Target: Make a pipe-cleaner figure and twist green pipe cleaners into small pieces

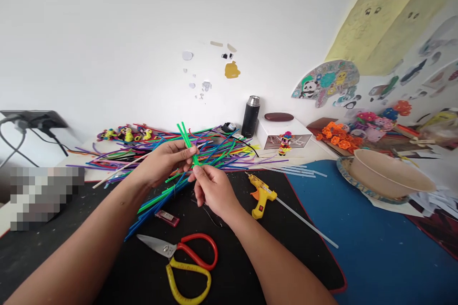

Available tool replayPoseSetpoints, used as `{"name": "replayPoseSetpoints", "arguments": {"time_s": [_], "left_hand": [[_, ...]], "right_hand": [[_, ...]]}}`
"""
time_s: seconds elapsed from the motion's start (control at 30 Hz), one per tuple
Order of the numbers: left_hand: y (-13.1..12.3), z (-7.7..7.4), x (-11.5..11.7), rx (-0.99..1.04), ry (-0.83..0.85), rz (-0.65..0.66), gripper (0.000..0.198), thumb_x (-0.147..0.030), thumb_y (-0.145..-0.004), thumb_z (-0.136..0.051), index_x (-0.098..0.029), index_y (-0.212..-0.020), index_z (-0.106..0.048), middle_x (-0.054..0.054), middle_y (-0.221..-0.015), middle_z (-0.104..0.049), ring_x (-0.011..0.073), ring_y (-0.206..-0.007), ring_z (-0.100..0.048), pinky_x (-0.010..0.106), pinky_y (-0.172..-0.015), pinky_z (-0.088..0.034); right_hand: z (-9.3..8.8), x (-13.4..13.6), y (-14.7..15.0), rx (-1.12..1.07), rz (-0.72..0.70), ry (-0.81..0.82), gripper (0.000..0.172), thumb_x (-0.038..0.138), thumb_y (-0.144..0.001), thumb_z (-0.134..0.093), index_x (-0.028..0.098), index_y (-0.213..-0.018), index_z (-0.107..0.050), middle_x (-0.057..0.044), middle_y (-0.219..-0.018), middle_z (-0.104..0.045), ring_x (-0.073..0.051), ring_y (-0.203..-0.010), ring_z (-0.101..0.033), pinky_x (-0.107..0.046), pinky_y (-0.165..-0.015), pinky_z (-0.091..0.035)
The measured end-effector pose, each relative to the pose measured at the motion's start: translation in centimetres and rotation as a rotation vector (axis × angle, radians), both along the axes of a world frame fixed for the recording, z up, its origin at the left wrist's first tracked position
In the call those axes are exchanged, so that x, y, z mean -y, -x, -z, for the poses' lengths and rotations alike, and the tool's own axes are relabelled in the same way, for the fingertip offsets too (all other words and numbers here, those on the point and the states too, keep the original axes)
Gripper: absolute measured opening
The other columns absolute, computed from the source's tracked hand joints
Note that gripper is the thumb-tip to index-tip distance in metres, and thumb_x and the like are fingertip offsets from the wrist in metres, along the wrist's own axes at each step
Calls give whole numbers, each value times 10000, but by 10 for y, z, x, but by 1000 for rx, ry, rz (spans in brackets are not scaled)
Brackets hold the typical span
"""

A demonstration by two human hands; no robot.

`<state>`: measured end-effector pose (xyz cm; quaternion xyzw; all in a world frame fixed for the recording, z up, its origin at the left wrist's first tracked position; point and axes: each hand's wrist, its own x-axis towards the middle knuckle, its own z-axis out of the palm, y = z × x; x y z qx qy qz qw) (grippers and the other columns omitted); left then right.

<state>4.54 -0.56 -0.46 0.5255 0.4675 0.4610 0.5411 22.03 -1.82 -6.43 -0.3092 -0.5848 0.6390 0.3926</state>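
Green pipe cleaners are pinched between my two hands above the black mat, their two upper ends spread a little apart. My left hand grips them at mid-length between thumb and fingers. Just below, my right hand pinches the lower part, most of which my fingers hide. Under the hands lie loose blue and green pipe cleaners. A pair of scissors with one red and one yellow handle rests nearer to me, its blades pointing left. To the right of my right hand lies a yellow glue gun.
A heap of coloured pipe cleaners spreads along the back. Behind stand a black thermos, a white box and a small figurine. A pale bowl sits at right. A small red packet lies near the scissors.
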Motion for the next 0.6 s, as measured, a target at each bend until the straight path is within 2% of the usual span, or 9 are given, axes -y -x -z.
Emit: {"name": "replayPoseSetpoints", "arguments": {"time_s": [0.13, 0.33, 0.6], "left_hand": [[2, 0, -1, -23, -30, -19, 312, -399, -697, -948, -175, -751, -737, 11, -634, -648, 133, -537, -558, 243, -511, -426], [4, -1, -1, -26, -40, -34, 361, -449, -697, -957, -170, -780, -745, 9, -660, -665, 127, -554, -564, 252, -555, -441], [13, -5, -4, 123, -51, -82, 437, -506, -705, -956, -148, -735, -707, -13, -604, -592, 106, -530, -517, 237, -527, -392]], "right_hand": [[0, 0, 0, 2, 30, -10, 528, 716, -971, -568, 198, -902, -640, 74, -532, -544, -95, -371, -497, -214, -407, -354], [1, 0, -1, 16, 60, -68, 515, 675, -1021, -517, 202, -856, -638, 66, -488, -527, -104, -367, -485, -217, -416, -356], [2, 1, 0, 26, 35, -55, 548, 711, -998, -528, 206, -806, -614, 68, -442, -497, -106, -357, -473, -222, -430, -362]]}}
